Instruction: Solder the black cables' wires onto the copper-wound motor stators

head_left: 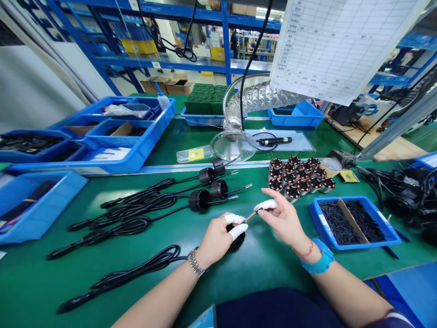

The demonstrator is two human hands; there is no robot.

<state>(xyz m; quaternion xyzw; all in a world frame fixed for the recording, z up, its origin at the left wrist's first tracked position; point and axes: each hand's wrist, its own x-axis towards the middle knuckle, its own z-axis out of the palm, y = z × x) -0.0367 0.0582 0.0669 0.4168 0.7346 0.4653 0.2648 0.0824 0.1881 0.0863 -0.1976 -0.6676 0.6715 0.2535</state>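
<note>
To the right of coiled black cables (pixel 131 224) on the green table (pixel 30 287), clamping coloured wires (pixel 251 215) just by the black cap (pixel 237 243) between white-covered fingertips (pixel 238 231) of the left hand (pixel 217 239), and pinching their tips with the right hand (pixel 282 221), near copper-wound stators (pixel 289 178) and the blue divided tray (pixel 368 246).

A green table (pixel 269 269) fills the foreground, its surface catching a pale patch of light toward the left. Behind it stands a blue metal shelf (pixel 225 41) with open bays, and through them the room runs deep, with a pale floor (pixel 128 82), more racks and a distant person (pixel 234 43) in dark clothing. Bright light (pixel 271 12) shows near the top, while a white panel (pixel 77 66) closes off the left.
</note>
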